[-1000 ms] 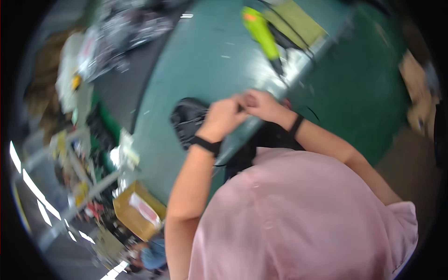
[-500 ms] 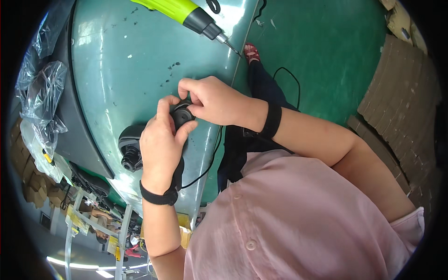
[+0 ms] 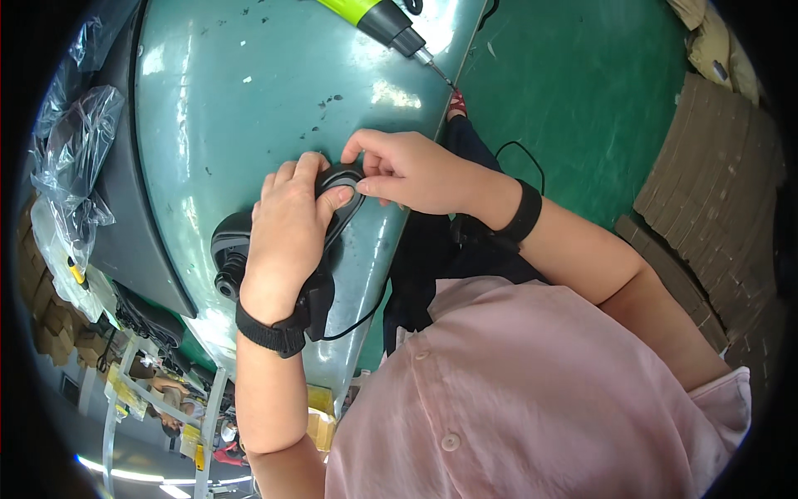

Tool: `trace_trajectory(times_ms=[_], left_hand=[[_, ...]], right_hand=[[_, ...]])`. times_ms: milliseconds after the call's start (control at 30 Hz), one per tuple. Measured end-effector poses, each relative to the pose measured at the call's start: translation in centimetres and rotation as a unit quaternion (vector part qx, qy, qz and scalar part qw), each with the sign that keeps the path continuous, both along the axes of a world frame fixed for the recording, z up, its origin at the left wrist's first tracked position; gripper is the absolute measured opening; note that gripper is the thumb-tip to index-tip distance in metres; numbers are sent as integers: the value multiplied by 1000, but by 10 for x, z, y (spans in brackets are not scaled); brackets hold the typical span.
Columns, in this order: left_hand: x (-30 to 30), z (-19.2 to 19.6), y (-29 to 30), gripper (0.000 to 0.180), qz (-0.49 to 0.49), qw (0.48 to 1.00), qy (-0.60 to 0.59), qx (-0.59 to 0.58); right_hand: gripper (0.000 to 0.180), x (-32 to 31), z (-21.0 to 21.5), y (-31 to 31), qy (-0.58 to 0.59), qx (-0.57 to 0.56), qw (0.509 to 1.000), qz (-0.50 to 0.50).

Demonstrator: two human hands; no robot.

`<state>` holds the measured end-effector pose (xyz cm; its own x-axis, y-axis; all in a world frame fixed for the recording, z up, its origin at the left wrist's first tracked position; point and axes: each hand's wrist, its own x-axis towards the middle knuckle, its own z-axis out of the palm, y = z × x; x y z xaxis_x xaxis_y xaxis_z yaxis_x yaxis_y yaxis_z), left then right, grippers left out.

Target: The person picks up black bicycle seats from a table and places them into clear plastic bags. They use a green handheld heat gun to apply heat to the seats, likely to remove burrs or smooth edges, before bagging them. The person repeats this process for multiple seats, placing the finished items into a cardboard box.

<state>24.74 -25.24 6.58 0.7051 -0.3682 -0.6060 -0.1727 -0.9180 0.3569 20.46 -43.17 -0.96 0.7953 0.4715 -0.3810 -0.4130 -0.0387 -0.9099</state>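
A black rounded plastic part (image 3: pixel 339 176) with a ring-like raised rim is at the middle of the table, partly hidden by my fingers. My left hand (image 3: pixel 287 223) is closed over its left side, with the thumb pressed on its face. From the right, my right hand (image 3: pixel 411 172) has curled fingers at the part's edge, the thumb touching the rim. Left of my left hand lies a black piece with a ribbed, knob-like end (image 3: pixel 229 270). My hand covers where it continues, so I cannot tell if both belong to one thing.
A green and black electric screwdriver (image 3: pixel 391 29) lies at the table's far right, its bit pointing to the edge. The glossy blue-green table (image 3: pixel 241 125) has dark marks. Clear plastic bags (image 3: pixel 79 166) are at left, cardboard (image 3: pixel 706 183) at right. Another person (image 3: pixel 170 416) is in the background.
My left hand has shifted slightly left and turned over the black part, showing more of its long rim. My right hand has moved a little right, fingers still at the part's edge.
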Motion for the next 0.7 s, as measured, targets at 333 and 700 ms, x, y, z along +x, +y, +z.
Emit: trace_trajectory(times_ms=[333, 700], left_hand=[[6, -5, 7, 32, 58, 990, 84, -97], [6, -4, 7, 35, 64, 989, 89, -96]], right_hand=[[37, -18, 0, 1, 78, 79, 992, -66], [28, -21, -1, 10, 73, 47, 991, -102]])
